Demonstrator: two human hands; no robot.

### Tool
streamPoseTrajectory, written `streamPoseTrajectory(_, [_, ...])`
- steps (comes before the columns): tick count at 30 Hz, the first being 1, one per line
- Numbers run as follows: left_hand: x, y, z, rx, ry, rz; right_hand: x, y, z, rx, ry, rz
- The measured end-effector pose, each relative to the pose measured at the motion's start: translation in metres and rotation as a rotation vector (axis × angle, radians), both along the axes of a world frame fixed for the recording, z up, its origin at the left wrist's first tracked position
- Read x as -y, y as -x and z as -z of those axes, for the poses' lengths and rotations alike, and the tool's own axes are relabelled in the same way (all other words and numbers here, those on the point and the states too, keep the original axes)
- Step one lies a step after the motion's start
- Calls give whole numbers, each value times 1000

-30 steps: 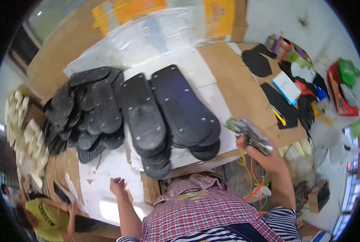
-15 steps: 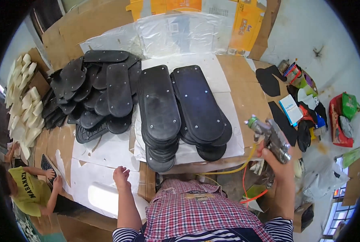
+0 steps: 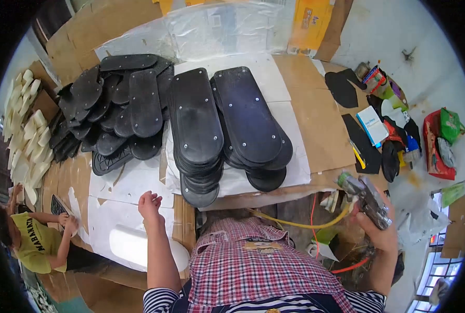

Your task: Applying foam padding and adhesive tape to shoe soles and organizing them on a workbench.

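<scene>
My right hand (image 3: 372, 225) grips a metal spray gun (image 3: 367, 197) beyond the table's front edge on the right. A yellow hose (image 3: 321, 225) runs to it from under the table. My left hand (image 3: 150, 206) is empty over the front left of the table, its fingers loosely curled and slightly apart. In front of me lie two fanned stacks of long black rounded pieces with small metal studs: the left stack (image 3: 197, 117) and the right stack (image 3: 248, 112). Neither hand touches them.
A heap of similar black pieces (image 3: 112, 104) lies left, with cream-coloured pieces (image 3: 26, 130) beyond. At far left a person in a yellow-green shirt (image 3: 39, 240) handles a dark piece. A yellow cutter (image 3: 357, 155), a blue-white box (image 3: 372, 126) and an orange hose (image 3: 349, 267) are on the right.
My right hand has moved right and slightly down with the spray gun. My left hand has shifted a little up and left. The view has tipped lower, showing the yellow cutter.
</scene>
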State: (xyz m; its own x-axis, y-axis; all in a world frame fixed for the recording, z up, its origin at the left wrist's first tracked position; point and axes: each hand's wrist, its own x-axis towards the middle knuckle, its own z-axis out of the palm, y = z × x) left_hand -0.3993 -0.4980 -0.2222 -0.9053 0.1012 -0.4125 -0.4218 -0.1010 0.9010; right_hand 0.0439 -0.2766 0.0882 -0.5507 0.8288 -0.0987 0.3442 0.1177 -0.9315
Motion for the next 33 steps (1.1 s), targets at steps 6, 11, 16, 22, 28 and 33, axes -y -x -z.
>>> streamPoseTrajectory(6, [-24, -15, -13, -31, 22, 88, 17, -28, -8, 57, 102, -233])
streamPoseTrajectory(11, [-66, -59, -21, 3, -60, 321, 24, -41, 0, -134, 36, 42])
streamPoseTrajectory(16, [-111, -119, -52, 157, -79, 569, 21, -81, 2, -20, 17, -56])
streamPoseTrajectory(22, [-120, -125, -45, 194, -92, 595, 7, -45, 8, -219, 54, -51])
streamPoseTrajectory(28, [-73, -99, -28, 209, -98, 357, 1, 33, 6, -286, 59, -260])
streamPoseTrajectory(33, [-32, -81, -19, 264, -124, 278, -9, 62, 5, -240, -76, -64])
